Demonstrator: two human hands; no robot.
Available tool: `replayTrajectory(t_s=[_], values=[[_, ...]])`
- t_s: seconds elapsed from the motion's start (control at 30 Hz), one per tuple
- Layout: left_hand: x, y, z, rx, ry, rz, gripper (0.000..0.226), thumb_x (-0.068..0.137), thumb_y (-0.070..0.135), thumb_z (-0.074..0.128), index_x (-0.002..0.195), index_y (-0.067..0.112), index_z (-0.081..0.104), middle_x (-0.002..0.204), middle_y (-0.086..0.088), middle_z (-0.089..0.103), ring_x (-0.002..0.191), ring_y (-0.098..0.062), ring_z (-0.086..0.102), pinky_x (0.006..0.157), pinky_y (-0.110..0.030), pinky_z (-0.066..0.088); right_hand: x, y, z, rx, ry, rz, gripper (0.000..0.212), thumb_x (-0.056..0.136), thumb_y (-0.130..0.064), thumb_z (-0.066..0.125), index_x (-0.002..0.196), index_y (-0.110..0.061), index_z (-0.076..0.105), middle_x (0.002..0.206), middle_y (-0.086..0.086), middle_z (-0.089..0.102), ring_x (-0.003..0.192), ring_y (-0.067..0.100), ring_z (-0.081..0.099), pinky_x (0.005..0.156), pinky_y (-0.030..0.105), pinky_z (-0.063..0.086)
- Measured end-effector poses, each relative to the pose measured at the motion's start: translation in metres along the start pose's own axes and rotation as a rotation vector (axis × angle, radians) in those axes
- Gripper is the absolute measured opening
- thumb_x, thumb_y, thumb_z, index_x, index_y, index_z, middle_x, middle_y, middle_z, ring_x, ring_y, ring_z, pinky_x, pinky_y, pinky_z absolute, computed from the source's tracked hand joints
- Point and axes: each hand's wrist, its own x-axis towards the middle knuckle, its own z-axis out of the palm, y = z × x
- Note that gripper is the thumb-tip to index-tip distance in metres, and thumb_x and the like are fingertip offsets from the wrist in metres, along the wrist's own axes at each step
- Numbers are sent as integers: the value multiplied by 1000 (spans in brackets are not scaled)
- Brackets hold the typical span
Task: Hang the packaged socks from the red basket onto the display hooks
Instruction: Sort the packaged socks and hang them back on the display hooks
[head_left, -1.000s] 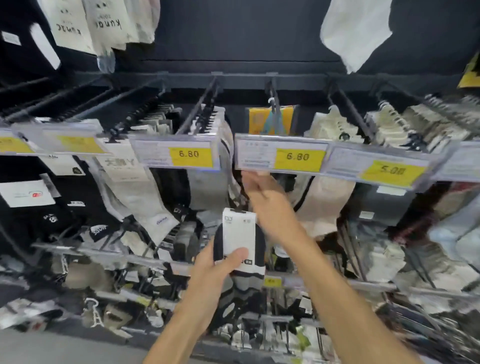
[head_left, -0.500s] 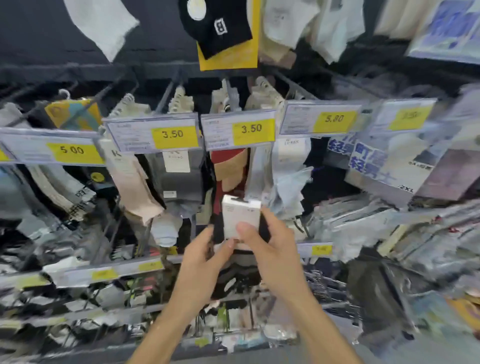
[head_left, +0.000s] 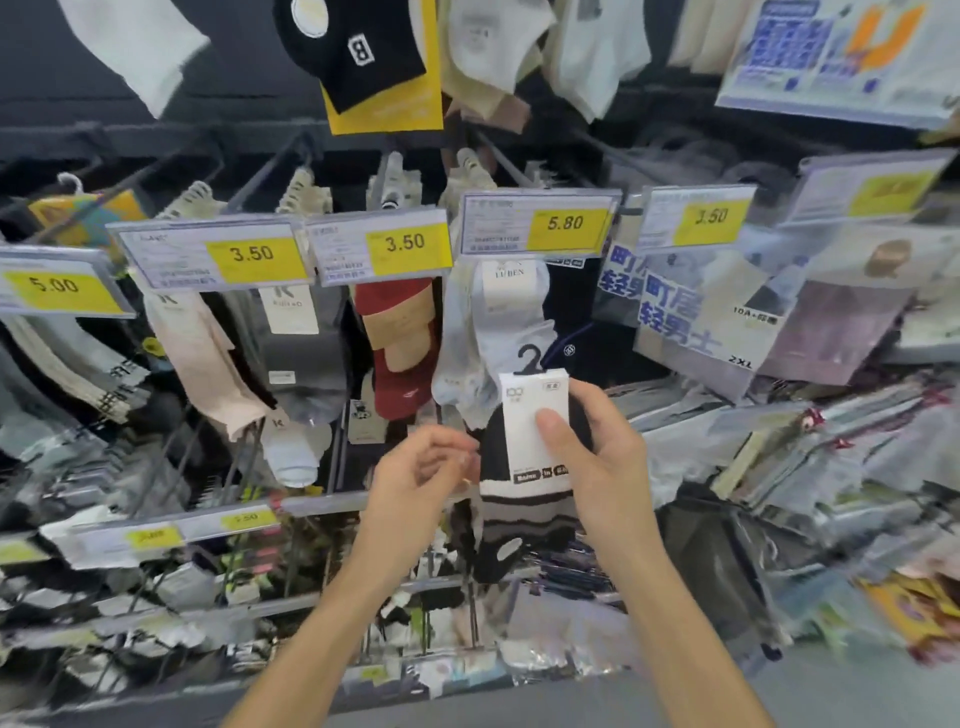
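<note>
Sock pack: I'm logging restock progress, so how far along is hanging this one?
Done: the sock pack is up at the rack, before filled hooks. In hand: the right hand grips its white card; the left hand is beside it, contact unclear. Left: its black hanger is on no hook yet. The basket is out of view.

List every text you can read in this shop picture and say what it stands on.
"5.00": far-left price tag
"3.50": second price tag
"3.50": third price tag
"5.80": fourth price tag
"3.50": fifth price tag, slightly blurred
"LU BEN": white sock label
"B": black sock on top
"2XL": clear packet
Sock pack in the right hand: card print too small.
Lower rail tags: blurred.
</note>
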Motion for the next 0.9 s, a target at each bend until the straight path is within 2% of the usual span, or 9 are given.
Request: replayTrajectory(t_s=[0.1,0.2,0.27,0.33,0.43,0.57,0.9], values=[[-9,-12,7,-13,-22,-47,22,99,4,56,95,19,71,91,0,77,86,-15,72,78,-30,58,-13,12,-8,-16,-37,56,25,91,-26,63,104,-47,68,103,-15,73,92,0,67,74,14,51],[-23,-22,10,-22,-65,-75,16,100,22,57,96,29,71,95,5,76,90,-11,72,79,-24,57,-30,31,-10,-47,-131,146,29,92,-21,64,105,-46,67,108,-13,73,99,7,68,82,24,55],[-31,-28,11,-5,-73,-84,12,97,28,60,95,33,70,95,11,75,88,-3,70,76,-16,53,-42,45,-10,-78,-175,191,29,93,-12,65,108,-37,68,107,-12,73,99,8,69,84,24,55],[-37,-35,11,-3,-71,-108,19,96,20,63,94,37,71,96,13,75,88,-2,70,76,-14,52,-51,56,-9,-100,-198,222,28,93,-5,65,110,-28,68,105,-12,73,98,9,68,85,22,54],[-41,-44,10,41,-76,-129,25,96,17,64,93,41,71,100,13,75,95,-6,70,83,-17,53,-60,65,-8,-85,-213,269,29,93,-3,64,110,-27,67,105,-13,74,98,6,69,84,19,53],[-43,-52,11,64,-71,-156,18,96,19,64,96,36,70,101,13,75,96,-5,69,83,-16,52,-62,72,-10,-88,-233,290,29,93,-3,63,111,-26,68,105,-14,73,99,4,68,83,15,52],[-38,-64,7,86,-43,-221,19,92,6,68,99,24,69,93,16,75,91,-5,70,80,-17,52,-61,83,-8,-58,-235,346,30,92,3,64,106,-23,69,102,-13,74,95,5,69,80,15,51]])
